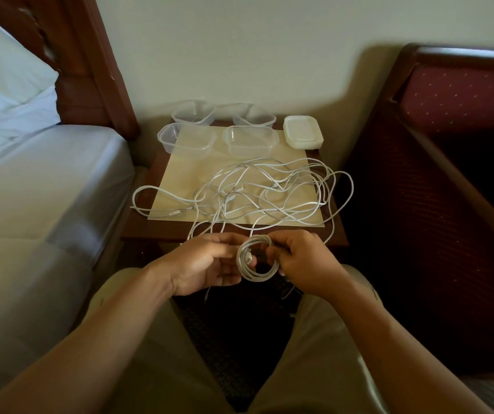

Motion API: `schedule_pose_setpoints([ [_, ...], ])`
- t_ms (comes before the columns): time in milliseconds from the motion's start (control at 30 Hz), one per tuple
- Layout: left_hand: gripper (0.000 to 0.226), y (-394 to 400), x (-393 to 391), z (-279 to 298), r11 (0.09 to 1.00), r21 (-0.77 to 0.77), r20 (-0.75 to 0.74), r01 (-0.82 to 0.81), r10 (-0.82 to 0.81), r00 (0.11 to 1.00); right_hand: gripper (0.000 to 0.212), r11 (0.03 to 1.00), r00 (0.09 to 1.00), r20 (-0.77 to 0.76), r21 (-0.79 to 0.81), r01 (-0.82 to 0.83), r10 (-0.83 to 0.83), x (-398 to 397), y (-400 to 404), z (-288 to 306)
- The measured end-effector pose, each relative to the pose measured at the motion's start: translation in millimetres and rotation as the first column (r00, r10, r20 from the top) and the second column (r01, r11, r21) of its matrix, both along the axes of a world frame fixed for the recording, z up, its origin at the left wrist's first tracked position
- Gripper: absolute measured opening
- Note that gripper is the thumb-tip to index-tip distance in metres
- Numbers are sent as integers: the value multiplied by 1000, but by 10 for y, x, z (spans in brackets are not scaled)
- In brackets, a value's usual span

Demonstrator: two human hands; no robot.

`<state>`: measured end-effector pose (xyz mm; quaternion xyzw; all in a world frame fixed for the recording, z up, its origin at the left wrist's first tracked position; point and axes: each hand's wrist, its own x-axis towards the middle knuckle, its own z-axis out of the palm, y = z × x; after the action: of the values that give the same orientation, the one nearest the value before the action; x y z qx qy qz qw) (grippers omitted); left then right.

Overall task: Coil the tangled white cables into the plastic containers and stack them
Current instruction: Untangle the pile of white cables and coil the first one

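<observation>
Together left hand and right hand pinching round white cable coil, clear plastic containers beyond

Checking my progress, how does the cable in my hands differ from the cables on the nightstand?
The coil is wound into neat round loops; the tangled cables sprawl loosely. The coil is held between left hand and right hand; the tangle lies on the nightstand. Both are white.

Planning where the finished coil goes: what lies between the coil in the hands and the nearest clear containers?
In the head view, the tangled white cables sprawl across the cream mat between the coil and the two front containers.
</observation>
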<state>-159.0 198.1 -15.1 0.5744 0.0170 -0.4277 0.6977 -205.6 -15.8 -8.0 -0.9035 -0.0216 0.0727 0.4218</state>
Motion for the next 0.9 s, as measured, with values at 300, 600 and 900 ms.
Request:
schedule_pose_setpoints([
  [300, 12, -73, -5, -33, 916, 399, 396, -33, -140, 907, 18, 997, 999, 29, -75, 24, -22, -3, 44, -64],
  [600, 17, -112, -47, -22, 694, 691, 705, -201, -587, 398, 18, 991, 1000, 8, -132, 17, -16, -11, 85, -35],
  [900, 53, -227, -144, -67, 529, 691, 645, -493, -759, 88, 14, 991, 996, 87, -126, 39, -29, -6, 140, 13],
])
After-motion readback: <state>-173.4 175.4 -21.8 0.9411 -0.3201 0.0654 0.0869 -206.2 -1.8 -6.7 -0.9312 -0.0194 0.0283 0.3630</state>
